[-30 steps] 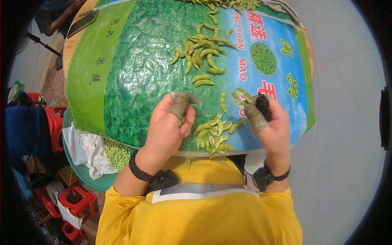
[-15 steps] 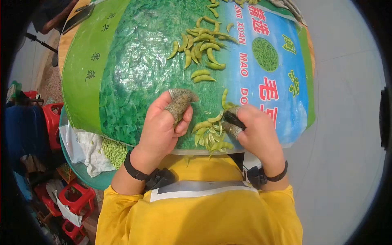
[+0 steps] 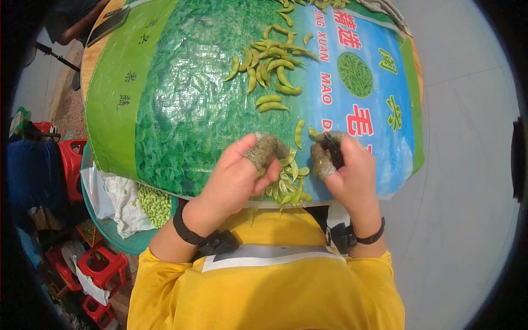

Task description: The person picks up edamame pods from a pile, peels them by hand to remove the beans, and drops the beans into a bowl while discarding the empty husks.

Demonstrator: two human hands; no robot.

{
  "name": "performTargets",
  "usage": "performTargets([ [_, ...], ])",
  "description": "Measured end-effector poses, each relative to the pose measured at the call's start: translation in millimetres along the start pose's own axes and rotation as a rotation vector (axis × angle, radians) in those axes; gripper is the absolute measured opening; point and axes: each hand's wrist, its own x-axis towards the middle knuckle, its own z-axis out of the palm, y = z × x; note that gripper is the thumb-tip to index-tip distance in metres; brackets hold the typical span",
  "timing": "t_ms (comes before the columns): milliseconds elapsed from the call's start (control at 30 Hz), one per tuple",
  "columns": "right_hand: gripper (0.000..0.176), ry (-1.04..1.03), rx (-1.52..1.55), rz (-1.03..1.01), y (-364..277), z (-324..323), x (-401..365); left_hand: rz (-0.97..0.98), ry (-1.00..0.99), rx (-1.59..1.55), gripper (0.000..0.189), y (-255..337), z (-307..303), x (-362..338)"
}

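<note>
My left hand [image 3: 237,175] is closed, its thumb and forefinger wrapped in grey knitted finger covers. It hovers at the left of a small pile of split and whole green soybean pods [image 3: 287,186] by the table's near edge; I cannot tell what its curled fingers hold. With similar covers, my right hand [image 3: 352,170] grips a small black tool [image 3: 333,149], mostly hidden by the fingers. A green pod tip [image 3: 313,132] shows at its fingertips. Between the hands, a single pod [image 3: 299,134] lies on the printed sheet.
The printed plastic sheet [image 3: 187,93] covers a round wooden table. More pods [image 3: 272,60] lie farther back. Below on the left, a green basin [image 3: 118,239] holds shelled beans [image 3: 154,205] and white cloth. Red stools [image 3: 102,267] stand there. A phone [image 3: 108,26] rests at the far left.
My left hand has moved right, closer to the pod pile. My right hand has shifted slightly right and away from the pile, a pod tip now showing at its fingers.
</note>
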Motion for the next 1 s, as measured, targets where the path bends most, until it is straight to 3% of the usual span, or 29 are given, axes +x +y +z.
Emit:
performTargets([
  [33,0.021,0.032,0.159,0.016,-7.6,-4.5,2.3,0.009,0.000,0.000,0.022,0.1,3.5,1.5],
  [67,0.022,-0.108,0.255,-0.017,-14.2,-10.6,4.0,-0.061,-0.018,-0.096,0.024,0.4,7.6,3.5],
  [167,0.021,-0.165,0.340,-0.094,-20.1,-8.6,16.4,-0.202,-0.123,-0.279,0.027,0.7,4.4,4.5],
  [200,0.021,-0.027,0.212,-0.144,-18.6,-5.7,25.3,-0.186,-0.167,-0.258,0.025,2.3,3.5,4.0],
  [233,0.021,-0.027,0.213,-0.148,-13.0,-2.1,37.6,-0.170,-0.210,-0.239,0.022,3.2,3.1,3.6],
  [300,0.021,0.125,0.054,-0.137,2.2,9.3,62.8,-0.154,-0.141,-0.206,0.022,1.9,5.8,1.8],
  [467,0.023,0.059,-0.023,-0.155,20.3,23.5,85.7,-0.091,-0.054,-0.057,0.019,6.8,1.3,-1.2],
  [567,0.026,-0.033,0.111,-0.069,11.1,12.8,71.8,0.015,-0.058,0.092,0.019,10.3,0.5,-1.5],
  [633,0.028,-0.107,0.222,0.006,2.6,-1.2,58.5,0.456,0.068,0.477,0.021,8.8,8.9,2.4],
  [667,0.029,-0.222,0.339,0.077,-1.8,-9.7,52.0,0.451,0.064,0.477,0.021,7.5,8.6,4.2],
  [733,0.030,-0.371,0.519,0.144,-1.5,-19.4,42.9,0.623,0.152,1.094,0.026,5.6,8.4,9.5],
  [767,0.030,-0.366,0.518,0.149,-1.2,-20.6,39.6,0.623,0.144,1.094,0.026,6.9,8.0,11.0],
  [833,0.028,-0.253,0.630,0.122,-2.3,-19.9,34.2,0.509,-0.096,1.234,0.026,9.9,6.2,12.8],
  [867,0.028,-0.248,0.631,0.124,-2.2,-16.2,32.1,0.509,-0.100,1.237,0.026,9.1,7.9,13.0],
  [933,0.027,-0.192,0.786,0.160,-1.2,-6.8,28.5,0.470,-0.051,0.882,0.022,7.0,10.6,11.7],
  [1000,0.028,-0.248,0.722,0.199,-6.9,-12.4,24.4,0.447,0.004,0.747,0.018,6.8,10.6,9.8],
])
